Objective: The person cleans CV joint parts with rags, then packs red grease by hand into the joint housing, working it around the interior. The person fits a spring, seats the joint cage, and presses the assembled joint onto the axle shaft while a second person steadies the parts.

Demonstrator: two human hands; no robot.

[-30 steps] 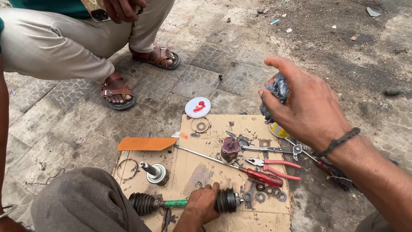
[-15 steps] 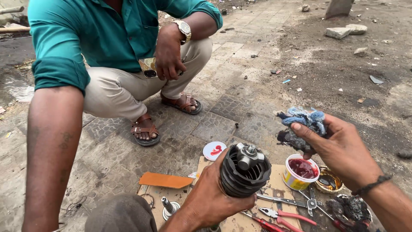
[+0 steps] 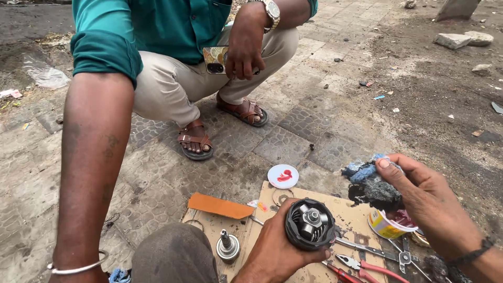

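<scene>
My left hand (image 3: 272, 249) grips a black round joint housing (image 3: 310, 224), its open end turned up so the metal inner parts show. My right hand (image 3: 427, 196) holds a dirty, greasy blue and black rag (image 3: 373, 186) just to the right of the housing, apart from it. Both hands hover above a sheet of cardboard (image 3: 351, 212) on the ground. My knee in grey trousers (image 3: 175, 254) is at the bottom.
A person squats opposite in a teal shirt, beige trousers and brown sandals (image 3: 195, 141), phone (image 3: 216, 60) in hand. On the cardboard lie a grease tub (image 3: 385, 225), red-handled pliers (image 3: 367, 266), a metal stub part (image 3: 228, 246), an orange strip (image 3: 220, 206) and a white lid (image 3: 283, 176).
My left hand lifted the joint housing off the cardboard and now holds it up, open end toward me. The right hand with the rag has come lower and closer. The view tilted up.
</scene>
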